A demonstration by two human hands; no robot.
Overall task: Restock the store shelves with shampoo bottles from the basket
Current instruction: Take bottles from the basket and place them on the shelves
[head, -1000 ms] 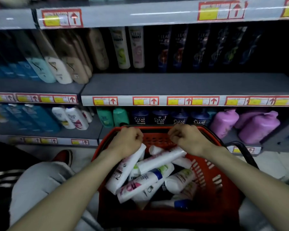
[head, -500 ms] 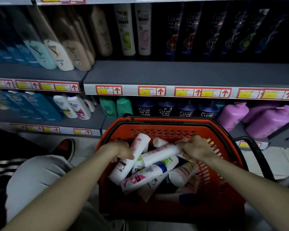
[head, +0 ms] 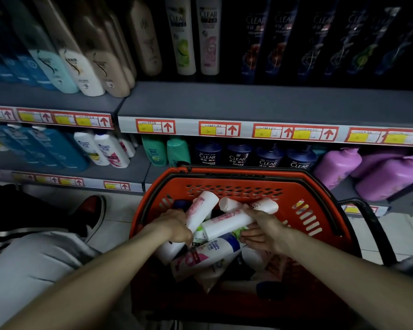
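A red plastic basket (head: 234, 177) stands on the floor before the shelves, holding several white shampoo bottles in a loose pile. My left hand (head: 174, 226) grips a white bottle with pink print (head: 199, 211) that slants up towards the far wall. My right hand (head: 264, 231) holds another white bottle (head: 227, 223) lying across the pile, fingers curled around its right end. A white bottle with a blue cap and pink label (head: 208, 256) lies beneath both hands.
The grey middle shelf (head: 260, 103) has bare space in front of white and dark Clear bottles. The lower shelf carries teal, dark blue and purple bottles (head: 389, 177). My knee (head: 34, 265) and a red shoe (head: 93, 210) are at left. A black basket handle (head: 377, 225) arcs right.
Both hands have dropped from the basket's far rim down into the pile and closed on one bottle each. The view has tilted down and moved closer.
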